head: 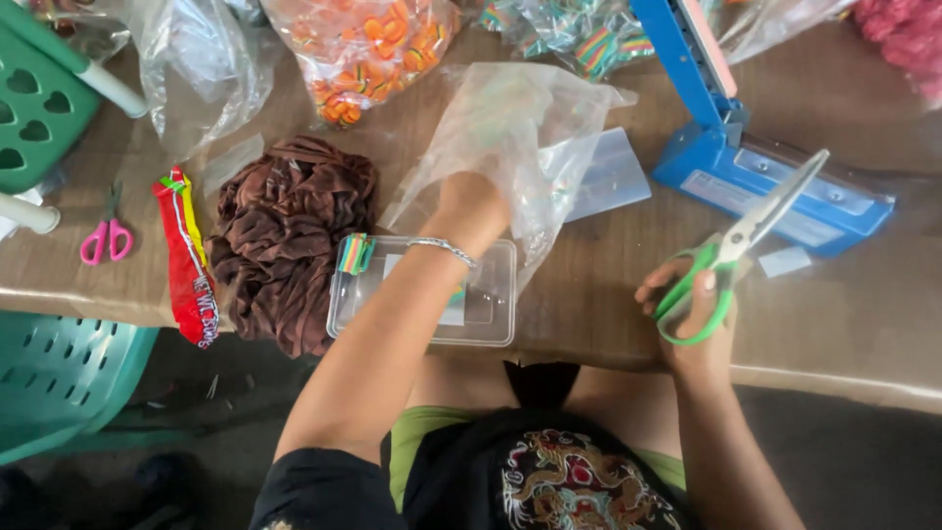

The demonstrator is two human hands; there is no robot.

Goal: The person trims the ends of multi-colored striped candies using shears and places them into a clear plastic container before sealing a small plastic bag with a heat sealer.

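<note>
My left hand (471, 201) reaches inside a clear plastic bag (510, 128) on the brown table; its fingers are hidden by the bag. A silver bracelet circles that wrist. Under my forearm sits a clear rectangular plastic container (491, 304), and a small striped rainbow candy piece (354, 253) rests on its left rim. My right hand (692, 314) grips green-handled scissors (746, 236) with the blades pointing up and to the right, toward a blue heat sealer (775, 182).
A brown crumpled cloth (285, 236) lies left of the container, beside a red and yellow packet (186, 265) and pink scissors (105, 238). Bags of orange candy (368, 49) and striped candy (589, 39) sit at the back. A green basket (34, 98) and green chair (59, 378) are on the left.
</note>
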